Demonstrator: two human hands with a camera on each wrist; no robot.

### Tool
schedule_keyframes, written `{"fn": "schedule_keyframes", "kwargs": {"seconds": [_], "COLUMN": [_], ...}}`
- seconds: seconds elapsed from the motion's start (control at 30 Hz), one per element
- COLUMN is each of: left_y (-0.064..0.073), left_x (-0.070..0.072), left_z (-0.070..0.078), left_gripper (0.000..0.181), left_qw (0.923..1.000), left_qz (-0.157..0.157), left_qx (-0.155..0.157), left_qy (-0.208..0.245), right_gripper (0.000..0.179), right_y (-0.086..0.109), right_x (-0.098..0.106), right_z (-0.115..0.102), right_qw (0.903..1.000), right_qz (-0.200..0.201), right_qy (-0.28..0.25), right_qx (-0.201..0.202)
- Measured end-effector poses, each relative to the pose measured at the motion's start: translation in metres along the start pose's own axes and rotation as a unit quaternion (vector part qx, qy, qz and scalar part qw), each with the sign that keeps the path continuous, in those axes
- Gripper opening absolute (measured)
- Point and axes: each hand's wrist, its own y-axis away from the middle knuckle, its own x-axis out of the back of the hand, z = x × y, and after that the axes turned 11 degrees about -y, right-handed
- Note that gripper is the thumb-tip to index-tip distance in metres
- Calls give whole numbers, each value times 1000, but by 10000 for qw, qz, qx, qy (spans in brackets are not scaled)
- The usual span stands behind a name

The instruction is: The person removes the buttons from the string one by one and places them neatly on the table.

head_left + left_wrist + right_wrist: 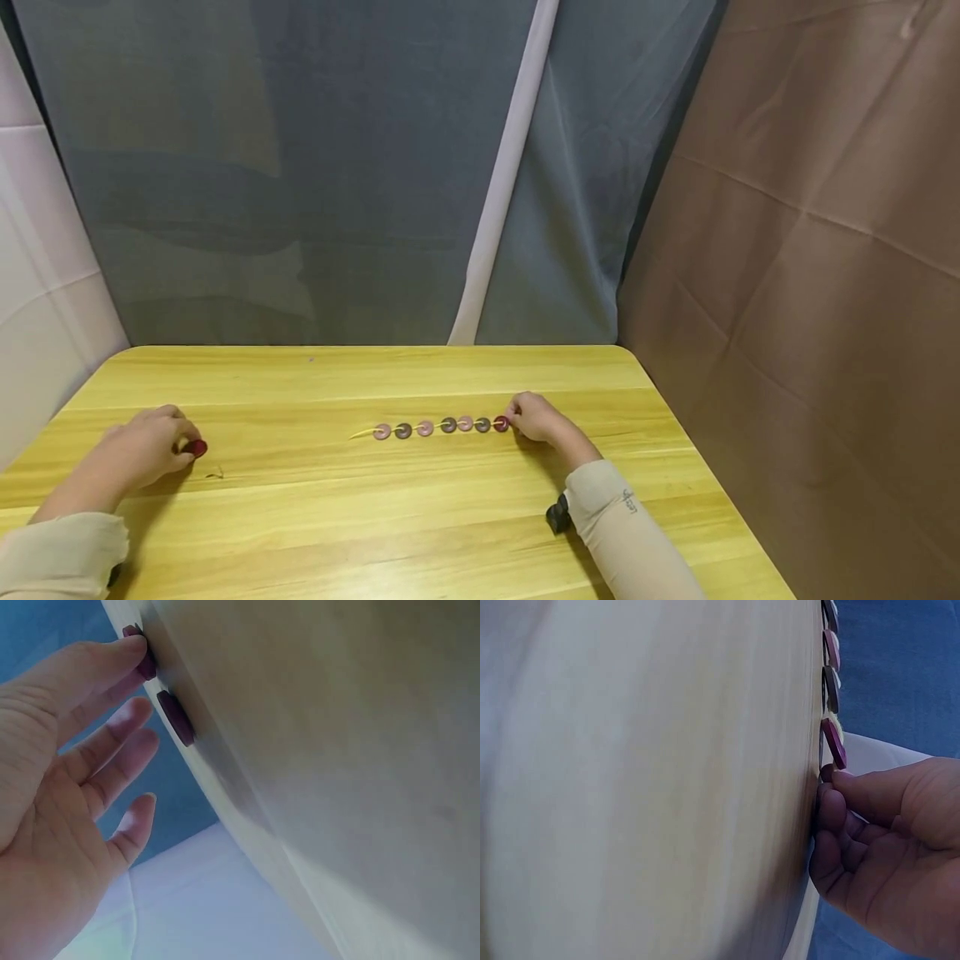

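On the left of the table, my left hand [146, 448] pinches a dark red flat disc [197, 448] between thumb and finger. The left wrist view shows a second dark red disc [176, 718] by the tabletop, apart from the fingertips. Across the middle lies a yellow cord [363, 433] threaded through several button-like discs, pink, grey and dark red. At the right end of this row, just past its dark red disc [501, 424], my right hand [538, 419] pinches with thumb and index finger, seemingly on the cord; the pinched part is hidden by the fingers.
The yellow wood-grain table [360, 525] has rounded far corners. A small thin dark scrap [215, 474] lies near the left hand. Grey-blue cloth [360, 167] hangs behind the table, brown cloth [825, 292] at the right and white cloth [45, 250] at the left.
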Motion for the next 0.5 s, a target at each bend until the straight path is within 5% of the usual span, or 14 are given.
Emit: {"fn": "schedule_keyframes", "kwargs": {"seconds": [0.5], "left_y": [8], "left_x": [0], "left_z": [-5], "left_gripper": [19], "left_qw": [9998], "left_qz": [112], "left_qx": [-146], "left_qy": [-71], "right_gripper": [14], "right_y": [0], "right_x": [-1], "right_z": [0], "right_qw": [9999], "right_qz": [41], "right_qy": [150], "right_qx": [49]}}
